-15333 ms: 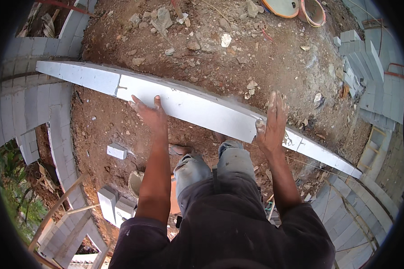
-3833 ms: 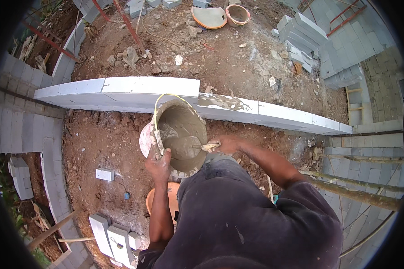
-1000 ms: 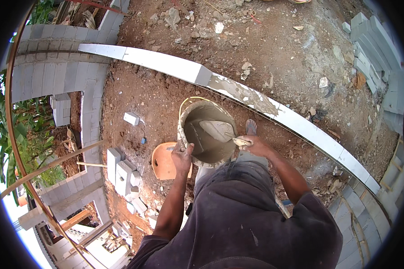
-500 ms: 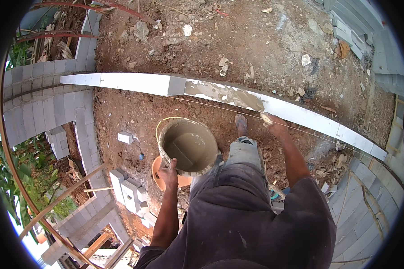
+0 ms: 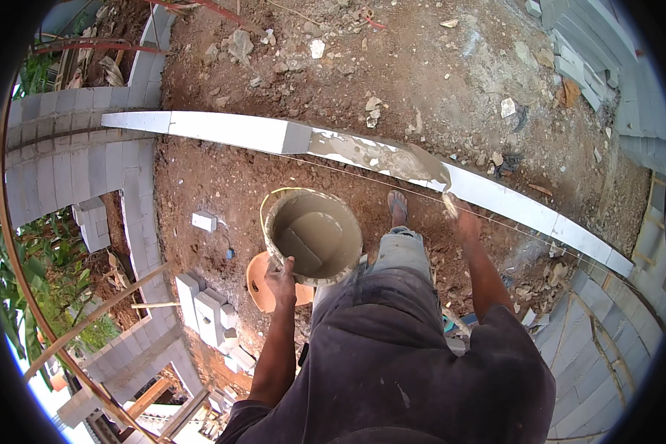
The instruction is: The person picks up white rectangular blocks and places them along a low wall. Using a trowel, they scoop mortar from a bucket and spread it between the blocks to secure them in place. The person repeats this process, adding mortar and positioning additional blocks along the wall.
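My left hand point(image 5: 281, 281) grips the near left rim of a bucket point(image 5: 272, 224) partly filled with wet grey mortar point(image 5: 325, 237), its thumb over the edge. My right hand point(image 5: 464, 220) is closed around the mortar-smeared handle of a trowel point(image 5: 449, 203). Its mortar-coated blade reaches over the top of a low white block wall point(image 5: 507, 194) and is hard to tell from the mortar there. A patchy bed of wet mortar point(image 5: 374, 157) covers the wall top, from a raised white block point(image 5: 237, 135) on the left to the trowel.
A taut string point(image 5: 348, 171) runs along the wall's near side. My sandalled foot point(image 5: 397, 207) stands close to it. An orange basin point(image 5: 259, 281) sits behind the bucket. Loose blocks point(image 5: 209, 314) lie at lower left, rubble point(image 5: 374, 111) beyond the wall, and grey block walls point(image 5: 599, 325) at both sides.
My right hand and the trowel have shifted slightly right and nearer to me along the wall. The mortar now extends a little farther right. My left hand still holds the bucket.
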`<state>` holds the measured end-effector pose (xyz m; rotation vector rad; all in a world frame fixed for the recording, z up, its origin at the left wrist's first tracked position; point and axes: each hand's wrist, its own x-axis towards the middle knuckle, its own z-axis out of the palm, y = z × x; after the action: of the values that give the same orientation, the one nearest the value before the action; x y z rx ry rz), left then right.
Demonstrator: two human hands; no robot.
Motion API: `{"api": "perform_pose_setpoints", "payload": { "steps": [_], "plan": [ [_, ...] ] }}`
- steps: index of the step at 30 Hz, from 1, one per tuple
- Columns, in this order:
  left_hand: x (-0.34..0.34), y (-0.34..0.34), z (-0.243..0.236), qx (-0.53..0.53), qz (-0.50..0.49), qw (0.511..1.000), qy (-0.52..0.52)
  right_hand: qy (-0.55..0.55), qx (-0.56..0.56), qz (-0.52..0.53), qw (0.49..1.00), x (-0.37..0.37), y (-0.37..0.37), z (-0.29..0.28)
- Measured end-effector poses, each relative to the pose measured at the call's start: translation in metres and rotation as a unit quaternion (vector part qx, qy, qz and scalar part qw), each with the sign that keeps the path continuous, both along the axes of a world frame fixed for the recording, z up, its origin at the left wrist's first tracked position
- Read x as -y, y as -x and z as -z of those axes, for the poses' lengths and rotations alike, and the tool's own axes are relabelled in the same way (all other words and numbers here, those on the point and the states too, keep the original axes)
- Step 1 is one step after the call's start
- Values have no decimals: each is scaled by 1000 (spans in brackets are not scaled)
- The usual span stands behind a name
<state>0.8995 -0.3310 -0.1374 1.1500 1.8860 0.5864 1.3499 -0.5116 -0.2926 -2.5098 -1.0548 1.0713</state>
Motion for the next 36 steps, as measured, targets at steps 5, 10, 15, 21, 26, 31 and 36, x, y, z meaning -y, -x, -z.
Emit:
{"api": "perform_pose_setpoints", "payload": {
  "steps": [5,10,15,21,26,31,36],
  "plan": [
    [6,-13,-5,-13,36,998,-44,-18,-192,-33,981,-1,42,-27],
    [4,-34,-20,-47,73,996,-15,-44,-131,-299,944,-87,91,-119],
    [14,-35,-34,-68,121,987,-77,-14,-69,-394,916,-141,166,-99],
    [1,-34,-45,-76,69,993,-63,-41,-387,-270,881,-123,154,-27],
    [12,-12,-29,-10,56,996,-69,-84,-429,-196,878,-77,98,-42],
    [16,-9,-13,-11,21,1000,-15,-26,-337,-111,935,-26,23,-67],
    [7,29,12,-42,2,999,17,49,-361,83,928,21,-34,-49]
  ]
}}
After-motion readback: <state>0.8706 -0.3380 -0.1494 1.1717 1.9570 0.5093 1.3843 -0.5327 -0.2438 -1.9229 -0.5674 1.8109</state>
